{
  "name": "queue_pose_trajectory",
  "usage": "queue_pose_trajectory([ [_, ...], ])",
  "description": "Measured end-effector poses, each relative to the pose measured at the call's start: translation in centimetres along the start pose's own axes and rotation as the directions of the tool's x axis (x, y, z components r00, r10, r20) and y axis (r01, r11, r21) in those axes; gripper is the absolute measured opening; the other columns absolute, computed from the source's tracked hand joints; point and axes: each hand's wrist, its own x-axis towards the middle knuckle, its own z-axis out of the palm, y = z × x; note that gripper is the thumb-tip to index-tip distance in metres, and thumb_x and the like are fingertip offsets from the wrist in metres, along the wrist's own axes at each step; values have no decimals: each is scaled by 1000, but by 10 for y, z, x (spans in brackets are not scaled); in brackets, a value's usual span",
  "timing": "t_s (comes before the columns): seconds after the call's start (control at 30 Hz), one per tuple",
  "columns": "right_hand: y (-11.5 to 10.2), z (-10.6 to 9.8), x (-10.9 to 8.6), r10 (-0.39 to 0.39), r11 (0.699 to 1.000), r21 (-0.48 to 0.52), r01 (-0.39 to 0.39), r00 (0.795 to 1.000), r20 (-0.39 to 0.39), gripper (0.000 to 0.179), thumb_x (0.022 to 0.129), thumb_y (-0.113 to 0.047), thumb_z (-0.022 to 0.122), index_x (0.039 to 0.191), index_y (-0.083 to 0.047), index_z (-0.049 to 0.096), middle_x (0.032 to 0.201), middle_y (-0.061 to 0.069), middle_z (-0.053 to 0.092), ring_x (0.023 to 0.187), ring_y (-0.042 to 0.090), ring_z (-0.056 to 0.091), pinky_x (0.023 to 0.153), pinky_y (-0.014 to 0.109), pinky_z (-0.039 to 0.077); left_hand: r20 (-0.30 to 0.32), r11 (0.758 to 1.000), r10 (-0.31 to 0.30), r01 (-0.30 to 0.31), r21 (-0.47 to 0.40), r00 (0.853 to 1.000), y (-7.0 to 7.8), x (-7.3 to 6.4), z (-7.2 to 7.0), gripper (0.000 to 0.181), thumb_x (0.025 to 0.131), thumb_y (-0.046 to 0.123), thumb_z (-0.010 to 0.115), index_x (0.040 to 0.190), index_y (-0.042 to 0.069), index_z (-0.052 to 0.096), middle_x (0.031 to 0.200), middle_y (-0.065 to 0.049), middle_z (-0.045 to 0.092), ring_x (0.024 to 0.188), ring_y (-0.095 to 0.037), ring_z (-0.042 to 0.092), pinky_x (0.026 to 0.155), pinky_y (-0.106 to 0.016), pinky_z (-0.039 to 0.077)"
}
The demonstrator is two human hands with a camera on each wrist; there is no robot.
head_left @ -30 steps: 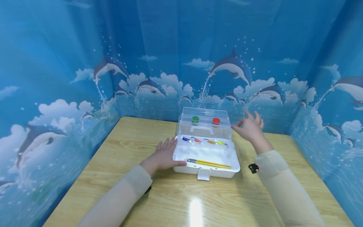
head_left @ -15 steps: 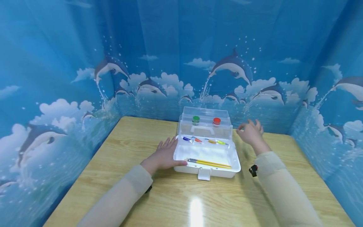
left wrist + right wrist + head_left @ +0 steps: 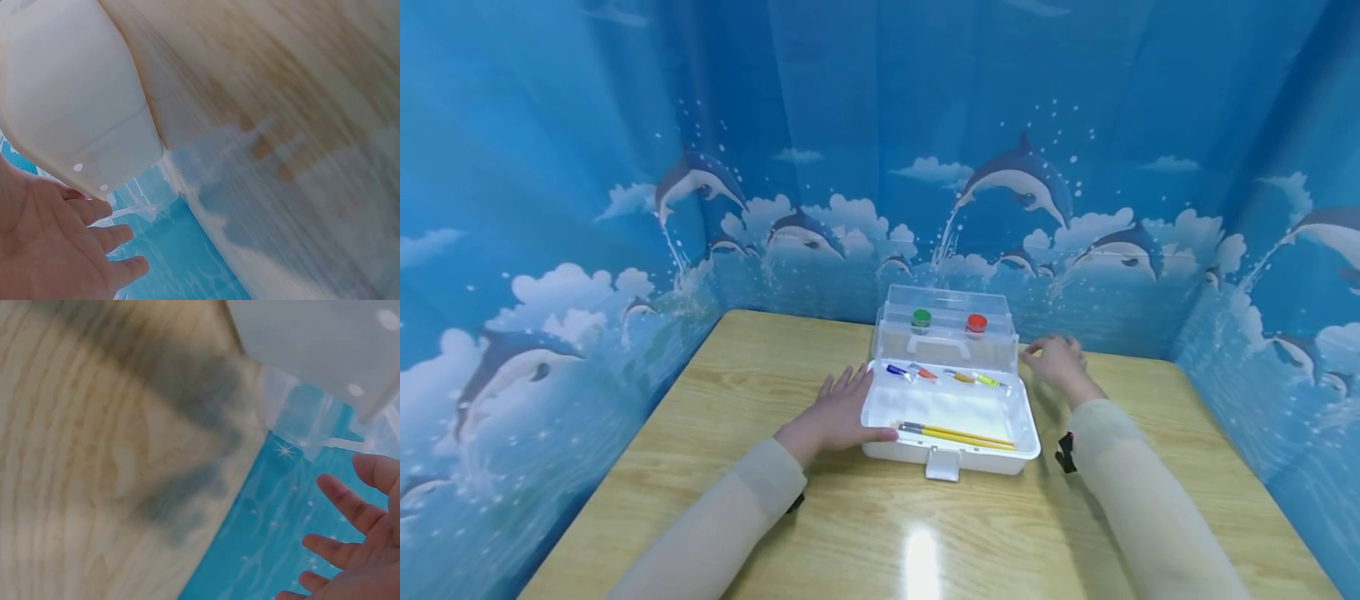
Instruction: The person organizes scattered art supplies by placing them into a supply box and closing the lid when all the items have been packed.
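A white plastic box [image 3: 902,451] stands with its clear lid [image 3: 947,298] tipped back. My left hand [image 3: 831,417] rests against the box's left side, thumb on the front rim; its fingers look straight in the left wrist view. Beside the lid's right edge is my right hand [image 3: 1058,364]; the right wrist view shows its fingers [image 3: 353,509] spread, holding nothing. Whether they touch the lid I cannot tell. Inside lie two yellow paintbrushes [image 3: 962,437] along the front, and small paint tubes, one blue [image 3: 897,371] and one yellow [image 3: 988,381], near the hinge.
A green-capped jar [image 3: 921,318] and a red-capped jar [image 3: 976,323] show at the lid. The box has a front latch [image 3: 943,464]. It stands on a wooden table [image 3: 760,367], with a blue dolphin-print curtain [image 3: 820,125] behind and at both sides.
My right hand has come down from above the lid's right edge to beside it, its raised fingers lowering. The left hand and the box stay in place.
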Motion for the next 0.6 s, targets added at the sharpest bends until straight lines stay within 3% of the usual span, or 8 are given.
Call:
queue_pose_trajectory([
  [0.33, 2, 12, 16, 66, 993, 89, -75, 993, 97, 50, 106, -34, 43, 137, 3, 56, 152, 31, 35, 145, 55, -2, 112, 72, 11, -9, 1000, -2, 2, -2, 1000, -2, 0, 0, 128, 73, 90, 52, 162, 11, 5, 168, -8, 2, 153, -32, -2, 121, -54, -3],
  [0.6, 6, 16, 24, 46, 993, 103, -63, 985, 164, 57, 108, -36, 36, 145, 7, 45, 151, 32, 36, 143, 56, 5, 114, 68, 15, 0, 1000, -4, 4, 10, 1000, -3, 0, 1, 131, 70, 94, 49, 162, 12, 3, 168, -5, 0, 154, -29, -3, 121, -52, -4],
])
